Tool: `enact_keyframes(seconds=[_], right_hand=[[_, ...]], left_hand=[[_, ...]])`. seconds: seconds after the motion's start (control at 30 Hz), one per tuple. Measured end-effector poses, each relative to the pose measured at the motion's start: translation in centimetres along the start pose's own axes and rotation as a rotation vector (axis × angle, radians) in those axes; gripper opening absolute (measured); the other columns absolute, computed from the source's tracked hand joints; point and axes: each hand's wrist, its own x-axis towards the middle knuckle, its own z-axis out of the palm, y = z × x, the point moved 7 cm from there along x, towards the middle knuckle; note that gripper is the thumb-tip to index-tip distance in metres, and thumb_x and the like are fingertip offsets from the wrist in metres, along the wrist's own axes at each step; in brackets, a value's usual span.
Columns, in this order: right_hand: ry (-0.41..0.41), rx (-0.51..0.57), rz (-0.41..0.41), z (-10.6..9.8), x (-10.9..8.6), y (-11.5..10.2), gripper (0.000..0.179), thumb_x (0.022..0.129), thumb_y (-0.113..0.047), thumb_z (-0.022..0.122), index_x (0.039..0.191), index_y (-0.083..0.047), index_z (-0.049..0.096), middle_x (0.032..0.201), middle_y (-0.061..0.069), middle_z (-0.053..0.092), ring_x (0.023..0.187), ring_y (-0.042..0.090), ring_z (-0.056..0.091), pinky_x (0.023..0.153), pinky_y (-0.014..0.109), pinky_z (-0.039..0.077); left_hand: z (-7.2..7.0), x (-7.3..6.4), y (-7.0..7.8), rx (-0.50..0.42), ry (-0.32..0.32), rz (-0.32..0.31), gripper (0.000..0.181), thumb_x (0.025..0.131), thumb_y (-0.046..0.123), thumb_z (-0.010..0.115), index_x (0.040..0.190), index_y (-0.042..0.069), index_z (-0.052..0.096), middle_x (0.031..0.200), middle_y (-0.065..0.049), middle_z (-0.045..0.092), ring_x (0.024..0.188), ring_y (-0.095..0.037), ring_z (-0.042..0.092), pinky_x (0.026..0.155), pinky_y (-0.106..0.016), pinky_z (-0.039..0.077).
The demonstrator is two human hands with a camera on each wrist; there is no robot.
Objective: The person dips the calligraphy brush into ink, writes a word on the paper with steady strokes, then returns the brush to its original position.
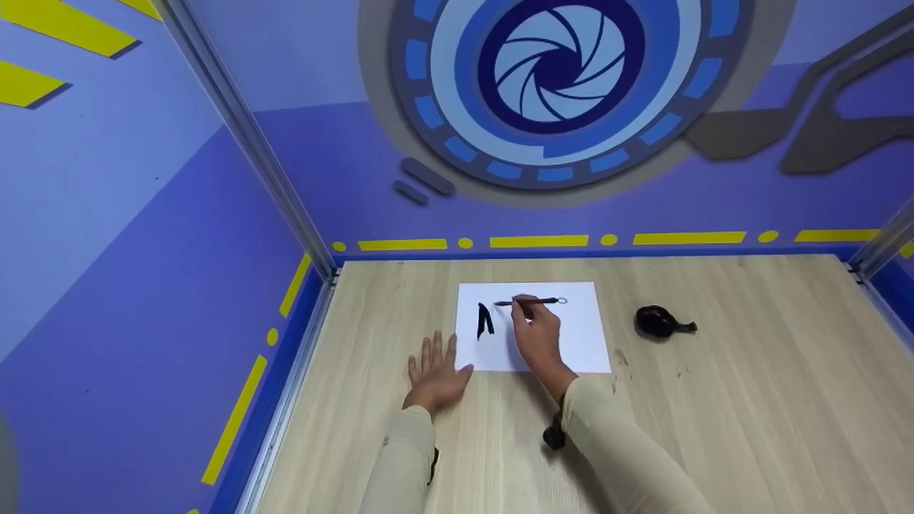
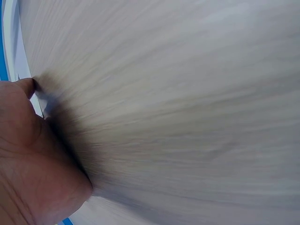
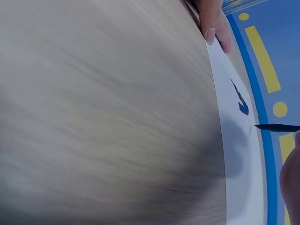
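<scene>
My right hand point(image 1: 537, 337) pinches a dark calligraphy brush point(image 1: 532, 302) that lies nearly level over the paper, its tip pointing left and a small ring at its other end. In the right wrist view the brush tip point(image 3: 265, 126) seems a little above the sheet. The white paper point(image 1: 582, 350) bears two thick black strokes point(image 1: 485, 321) on its left part, meeting at the top. My left hand point(image 1: 437, 375) rests flat with fingers spread on the table at the paper's lower left corner, the thumb touching its edge. The left wrist view shows only part of this hand point(image 2: 37, 164).
A glossy black ink dish point(image 1: 653, 323) with a short spout or handle lies right of the paper. Dark smudges point(image 1: 621, 357) mark the wooden table point(image 1: 750, 400) between them. Purple panels point(image 1: 314, 164) with yellow marks stand at the back and left.
</scene>
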Motion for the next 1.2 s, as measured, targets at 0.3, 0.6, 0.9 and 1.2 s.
enact_keyframes(seconds=[0.3,0.6,0.9,1.2], right_hand=[[-0.002,-0.024,-0.104,0.3,0.0,-0.1,0.015,0.101,-0.006,0.071,0.112,-0.002,0.08,0.108,0.016,0.082,0.096,0.028,0.079,0.089,0.043,0.064],[-0.025,-0.052,-0.082,0.3,-0.2,0.0,0.012,0.098,-0.006,0.07,0.105,-0.002,0.079,0.098,0.013,0.082,0.087,0.024,0.078,0.082,0.036,0.063],[-0.037,-0.031,-0.072,-0.2,-0.3,-0.2,0.007,0.093,-0.008,0.071,0.093,-0.006,0.077,0.083,0.008,0.079,0.076,0.015,0.069,0.073,0.025,0.056],[-0.014,-0.01,-0.049,-1.2,-0.5,-0.9,0.005,0.093,-0.009,0.072,0.09,-0.006,0.076,0.08,0.007,0.076,0.074,0.014,0.064,0.068,0.023,0.052]], left_hand=[[0.0,0.0,0.0,0.022,-0.003,-0.023,0.077,0.11,0.053,0.041,0.174,0.021,0.012,0.183,-0.012,-0.007,0.17,-0.038,-0.012,0.132,-0.069,-0.01],[-0.1,-0.1,0.1,0.055,0.004,-0.033,0.076,0.111,0.052,0.041,0.174,0.02,0.013,0.183,-0.012,-0.004,0.17,-0.038,-0.008,0.133,-0.069,-0.006],[0.3,0.5,-0.4,0.028,0.011,-0.015,0.078,0.109,0.053,0.044,0.174,0.021,0.015,0.183,-0.012,-0.005,0.17,-0.039,-0.01,0.132,-0.07,-0.01],[0.1,0.2,-0.1,0.022,0.006,-0.019,0.077,0.11,0.052,0.043,0.174,0.02,0.013,0.183,-0.013,-0.007,0.17,-0.039,-0.012,0.132,-0.069,-0.012]])
